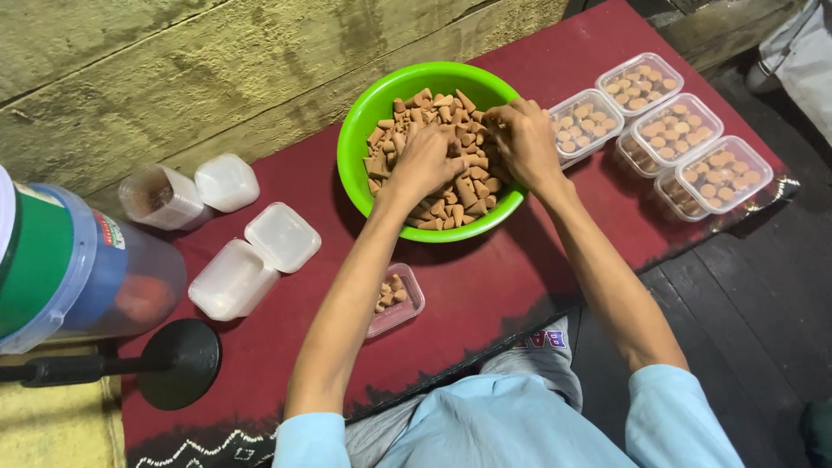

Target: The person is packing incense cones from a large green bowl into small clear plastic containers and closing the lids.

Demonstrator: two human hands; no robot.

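A bright green bowl (364,130) full of small brown cones (464,186) sits on a dark red cloth (485,286). Both hands are down in the pile. My left hand (423,160) rests on the cones with fingers curled. My right hand (523,139) is at the right side of the bowl, fingers pinched among the cones. What either hand grips is hidden. A small clear box (397,299) holding a few cones lies under my left forearm, close to me.
Several clear boxes filled with cones (672,130) stand at the right. Stacks of empty white boxes (256,256) lie at the left, beside a clear cup (160,198) and a large plastic jug (78,269). A black round stand base (180,362) sits near the cloth's front edge.
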